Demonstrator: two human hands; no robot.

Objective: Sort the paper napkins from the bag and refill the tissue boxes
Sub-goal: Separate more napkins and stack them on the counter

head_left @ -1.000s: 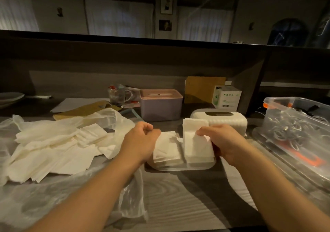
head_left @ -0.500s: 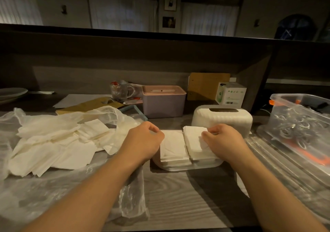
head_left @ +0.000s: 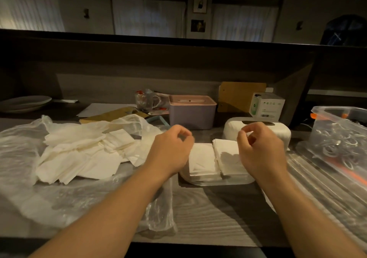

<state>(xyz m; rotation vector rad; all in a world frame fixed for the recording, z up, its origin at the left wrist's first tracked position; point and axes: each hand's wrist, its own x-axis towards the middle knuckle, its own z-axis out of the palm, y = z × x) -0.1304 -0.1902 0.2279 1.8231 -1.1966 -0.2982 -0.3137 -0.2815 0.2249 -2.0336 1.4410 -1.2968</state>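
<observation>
Both hands hover over 2 napkin stacks in an open white tray

The left hand (head_left: 172, 152) and the right hand (head_left: 260, 152) hang just above the tray (head_left: 218, 181) near the middle of the surface (head_left: 208, 214), fingers loosely curled – each grip released, holding nothing. The 2 stacks of folded napkins (head_left: 202, 161) lie side by side in the tray. To the left, a loose heap of paper napkins (head_left: 79, 158) rests on the clear plastic bag (head_left: 29, 178). Just beyond the tray sits a white domed tissue-box cover (head_left: 282, 132), and farther back a pink tissue box (head_left: 191, 111) – lid on. At the far right stands a clear plastic container (head_left: 341, 130).
</observation>
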